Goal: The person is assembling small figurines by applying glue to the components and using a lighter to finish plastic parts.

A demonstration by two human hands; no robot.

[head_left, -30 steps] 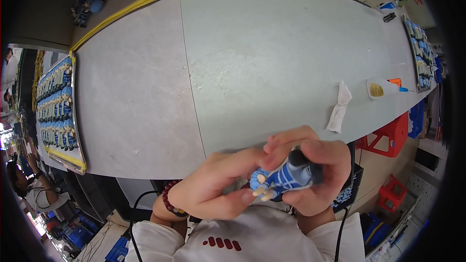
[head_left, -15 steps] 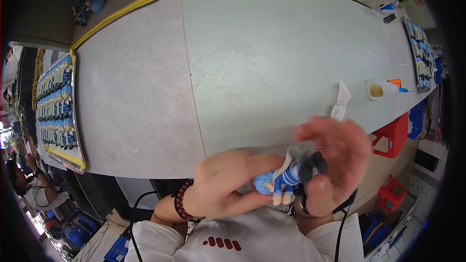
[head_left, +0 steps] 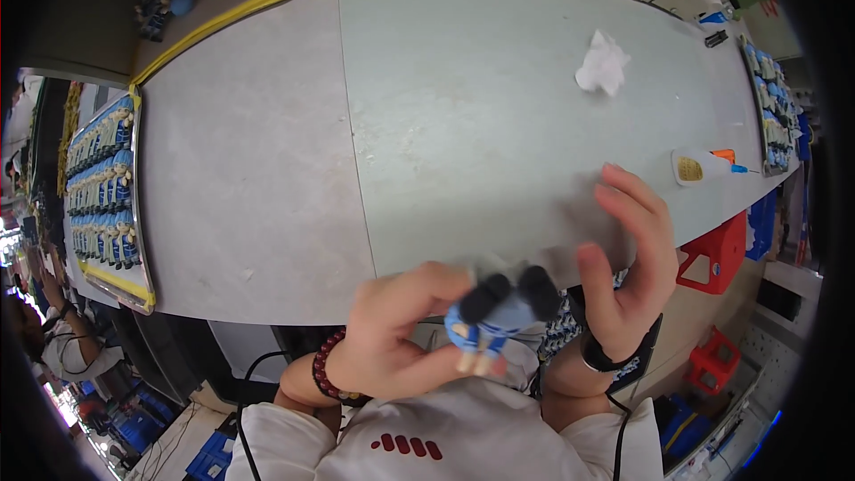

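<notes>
A small doll figurine [head_left: 504,313] in blue and white with black feet is gripped by my left hand [head_left: 401,330], between thumb and fingers. Its feet point up toward me, and it sits just beyond my shirt front, near the table's edge. To its right, my right hand [head_left: 628,267] holds nothing, fingers spread and apart from the figurine. Farther off on the table lies a crumpled white tissue [head_left: 603,64]. A white squeeze bottle [head_left: 696,167] with a blue needle tip lies on its side at the table's right, beyond my right hand.
Trays of similar figurines stand at the left [head_left: 105,187] and far right [head_left: 773,107]. More figurines [head_left: 183,4] lie on a shelf behind the yellow-taped edge. A small black object [head_left: 715,38] rests at back right. Red stools [head_left: 715,254] stand on the floor to the right.
My right hand has come away from the figurine and opened. The tissue, earlier near that hand, now lies farther back on the table. The figurine has turned in my left hand.
</notes>
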